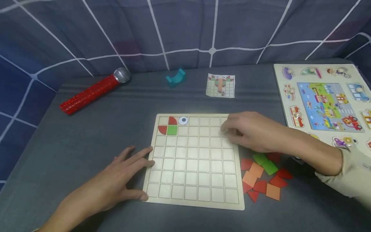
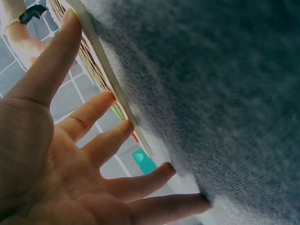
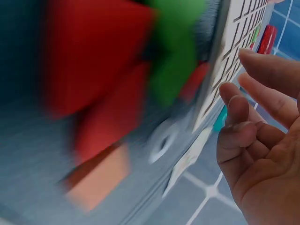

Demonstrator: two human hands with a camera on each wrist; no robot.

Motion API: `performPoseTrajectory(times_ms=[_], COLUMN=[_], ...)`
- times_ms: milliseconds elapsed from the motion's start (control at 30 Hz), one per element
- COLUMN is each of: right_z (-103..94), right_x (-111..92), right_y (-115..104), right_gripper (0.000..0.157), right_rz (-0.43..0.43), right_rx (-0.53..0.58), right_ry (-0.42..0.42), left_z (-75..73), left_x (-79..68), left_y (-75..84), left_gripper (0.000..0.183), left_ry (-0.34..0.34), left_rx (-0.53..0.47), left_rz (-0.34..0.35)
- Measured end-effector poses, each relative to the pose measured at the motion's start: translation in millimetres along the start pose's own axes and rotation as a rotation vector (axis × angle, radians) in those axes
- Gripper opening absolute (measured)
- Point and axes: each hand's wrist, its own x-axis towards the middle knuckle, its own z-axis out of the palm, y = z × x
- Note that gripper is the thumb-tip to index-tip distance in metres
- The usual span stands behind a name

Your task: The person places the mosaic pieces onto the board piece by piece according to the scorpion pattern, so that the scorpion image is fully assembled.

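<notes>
A pale wooden grid board lies on the grey table. In its upper left cells are two red quarter circles, a green square and a white disc with an eye. My left hand spreads along the board's left side, thumb at the near corner and fingertips at the edge; in the left wrist view the thumb and two fingers touch the rim. Over the upper right cells is my right hand, fingers loosely bent. The right wrist view shows a gap between thumb and fingers, nothing held.
Loose red, orange and green pieces lie right of the board, partly under the right forearm. Behind it are a printed pattern card and a teal curved block. A red microphone lies back left, a picture puzzle at right.
</notes>
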Motion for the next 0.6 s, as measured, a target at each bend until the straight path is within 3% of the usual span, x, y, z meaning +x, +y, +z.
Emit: performPoseTrajectory(times_ms=[333,600], right_z=[-6.8,-6.6], right_x=[-50,-68], right_y=[35,51], right_gripper=[0.032,0.038], right_rz=[0.159,0.247], right_rx=[0.0,0.013], right_ry=[-0.012,-0.113], left_z=[-0.2,-0.5], left_x=[-1.0,0.0], left_y=[0.3,0.5], left_gripper=[0.079,0.079], left_ry=[0.006,-0.004], left_rx=[-0.011,-0.019], left_rz=[0.013,-0.002])
